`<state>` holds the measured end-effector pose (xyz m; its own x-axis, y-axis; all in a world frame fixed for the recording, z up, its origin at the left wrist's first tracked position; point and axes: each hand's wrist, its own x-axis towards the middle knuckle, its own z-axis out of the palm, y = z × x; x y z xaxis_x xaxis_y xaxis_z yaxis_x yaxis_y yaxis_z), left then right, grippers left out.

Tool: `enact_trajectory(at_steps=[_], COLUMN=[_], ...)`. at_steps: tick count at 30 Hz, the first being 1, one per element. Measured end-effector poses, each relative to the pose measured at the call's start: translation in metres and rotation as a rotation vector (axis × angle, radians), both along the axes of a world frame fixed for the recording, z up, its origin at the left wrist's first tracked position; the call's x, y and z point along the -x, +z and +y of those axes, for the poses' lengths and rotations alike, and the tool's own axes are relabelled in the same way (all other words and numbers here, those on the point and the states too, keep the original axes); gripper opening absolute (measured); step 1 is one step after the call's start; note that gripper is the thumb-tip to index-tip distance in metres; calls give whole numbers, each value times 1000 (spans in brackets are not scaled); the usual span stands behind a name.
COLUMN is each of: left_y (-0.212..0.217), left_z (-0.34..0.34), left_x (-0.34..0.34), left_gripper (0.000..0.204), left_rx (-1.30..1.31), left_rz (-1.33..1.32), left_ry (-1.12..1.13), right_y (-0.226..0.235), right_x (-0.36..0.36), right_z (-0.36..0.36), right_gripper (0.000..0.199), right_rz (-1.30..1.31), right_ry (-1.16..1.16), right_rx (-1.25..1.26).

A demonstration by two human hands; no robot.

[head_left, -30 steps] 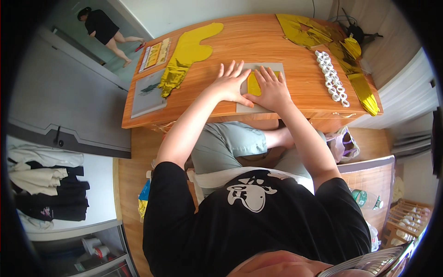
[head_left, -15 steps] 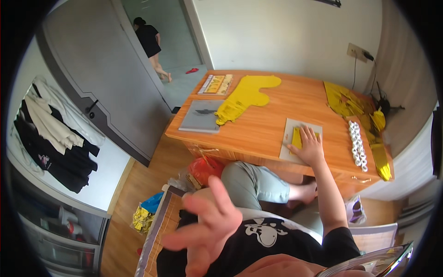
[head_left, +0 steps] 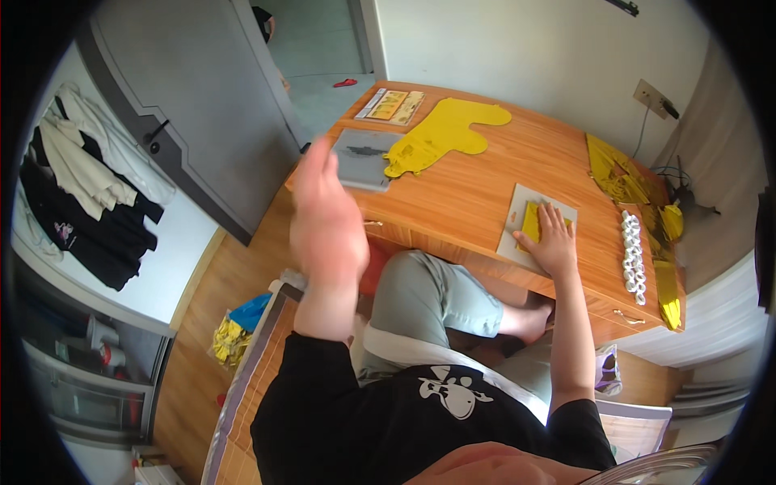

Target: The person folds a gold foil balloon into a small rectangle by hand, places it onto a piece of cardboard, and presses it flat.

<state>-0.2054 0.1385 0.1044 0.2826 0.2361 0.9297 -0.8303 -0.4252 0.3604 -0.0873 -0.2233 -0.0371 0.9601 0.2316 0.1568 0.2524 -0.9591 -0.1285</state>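
table (head_left: 485, 194): wooden, we see bare top mid-span, front edge nearest us.
yellow sheet (head_left: 443, 137): big cut-out shape, far side, beside the grey pad (head_left: 364, 158).
grey mat (head_left: 525, 220): near front edge, carries the yellow piece (head_left: 531, 223).
right hand (head_left: 554, 239): fingers spread flat, pressing the yellow piece on the mat.
left hand (head_left: 325, 218): raised off the table, blurred, fingers loosely open, holding nothing.
white ring row (head_left: 631, 252): right of mat, apart.
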Motion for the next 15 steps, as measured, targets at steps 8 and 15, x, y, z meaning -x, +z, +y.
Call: enact_trajectory(at_steps=[8, 15], left_y=[-109, -175], left_z=[291, 280], left_x=[-142, -177], left_gripper=[74, 93], left_rx=[-184, -50], left_rz=[1507, 1221], left_ry=[608, 565], right_y=[0, 4], right_x=[-3, 3], right_z=[15, 1], right_gripper=[101, 101], right_rz=[-15, 21], right_ry=[47, -26], right_rx=[-48, -9])
